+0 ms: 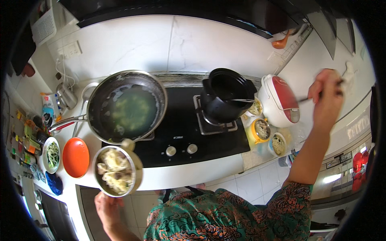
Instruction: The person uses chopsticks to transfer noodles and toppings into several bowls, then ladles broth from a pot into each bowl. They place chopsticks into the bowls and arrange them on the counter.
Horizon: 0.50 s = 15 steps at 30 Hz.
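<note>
My left hand (109,208) grips the near side of a round metal-lined pot (139,171) with a yellowish outer wall. Pale yellow and brownish pieces of cooked food (116,171) fill this pot, which is in front of the stove's left burner. Just beyond it, a large frying pan (94,120) contains cloudy greenish liquid with foam at its edge. Raised at the right, my blurred right hand (325,87) is closed around a thin dark-handled utensil (305,99); its working end cannot be made out.
A black pot (215,104) occupies the right burner. Beside it are a white-and-red rice cooker (271,99), a yellow bowl (257,140) and bowls of food. An orange plate (76,158) and a dish of greens (52,155) stand left. The range hood (181,10) hangs above.
</note>
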Available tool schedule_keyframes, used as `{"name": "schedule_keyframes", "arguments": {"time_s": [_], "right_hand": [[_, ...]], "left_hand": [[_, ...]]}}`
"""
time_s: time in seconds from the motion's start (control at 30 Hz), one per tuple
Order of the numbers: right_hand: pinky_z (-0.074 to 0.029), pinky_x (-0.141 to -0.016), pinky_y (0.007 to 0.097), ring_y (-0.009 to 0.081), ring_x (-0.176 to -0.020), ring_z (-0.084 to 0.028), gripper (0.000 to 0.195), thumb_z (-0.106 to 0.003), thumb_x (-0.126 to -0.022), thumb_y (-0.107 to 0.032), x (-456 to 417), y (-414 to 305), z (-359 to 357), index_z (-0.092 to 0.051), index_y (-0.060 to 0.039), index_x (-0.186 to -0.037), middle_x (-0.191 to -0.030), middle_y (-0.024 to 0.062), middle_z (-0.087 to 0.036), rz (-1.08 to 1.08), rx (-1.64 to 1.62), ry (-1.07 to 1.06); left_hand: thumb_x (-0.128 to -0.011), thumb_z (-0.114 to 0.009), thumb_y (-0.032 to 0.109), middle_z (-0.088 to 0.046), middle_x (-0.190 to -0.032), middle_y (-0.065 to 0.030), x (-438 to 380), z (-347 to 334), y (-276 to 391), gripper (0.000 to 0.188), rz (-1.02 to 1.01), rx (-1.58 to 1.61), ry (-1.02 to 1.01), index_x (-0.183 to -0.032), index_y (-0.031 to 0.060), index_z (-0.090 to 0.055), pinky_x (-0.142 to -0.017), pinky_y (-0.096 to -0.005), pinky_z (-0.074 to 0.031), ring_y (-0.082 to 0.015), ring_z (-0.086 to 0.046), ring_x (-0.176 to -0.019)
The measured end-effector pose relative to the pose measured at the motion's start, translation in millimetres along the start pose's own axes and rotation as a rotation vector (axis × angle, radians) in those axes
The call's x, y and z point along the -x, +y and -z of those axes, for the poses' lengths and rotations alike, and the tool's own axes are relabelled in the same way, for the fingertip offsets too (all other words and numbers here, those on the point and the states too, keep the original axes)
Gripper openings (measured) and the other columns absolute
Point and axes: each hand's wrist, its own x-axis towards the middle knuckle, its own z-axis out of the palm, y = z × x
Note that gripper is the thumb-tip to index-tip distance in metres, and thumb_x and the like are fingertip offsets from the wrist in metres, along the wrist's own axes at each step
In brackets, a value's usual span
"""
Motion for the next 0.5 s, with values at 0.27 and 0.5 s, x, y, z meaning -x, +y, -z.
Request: {"name": "schedule_keyframes", "arguments": {"time_s": [0.27,0.5], "right_hand": [[-0.046,-0.064,0.0382,0.0288,-0.071,-0.060,0.034,-0.065,-0.075,-0.032,51,216,-17,-0.059,-0.0024,-0.089,-0.070,0.0131,-0.062,-0.196,0.531,-0.651],[-0.048,-0.066,0.0409,0.0312,-0.076,-0.060,0.023,-0.064,-0.074,-0.027,25,234,-29,-0.062,-0.0038,-0.078,-0.074,0.0146,-0.062,-0.134,0.683,-0.838]], "left_hand": [[-0.088,-0.044,0.038,-0.053,-0.063,-0.0066,20,-155,-86,0.040,0.188,0.015,-0.222,-0.066,0.0045,-0.049,-0.048,-0.0250,-0.041,-0.0145,-0.049,-0.052],[-0.090,-0.045,0.037,-0.055,-0.065,-0.0061,23,-216,-111,0.041,0.250,-0.024,-0.263,-0.075,0.0005,-0.057,-0.051,-0.0252,-0.043,-0.0127,-0.051,-0.053]]}}
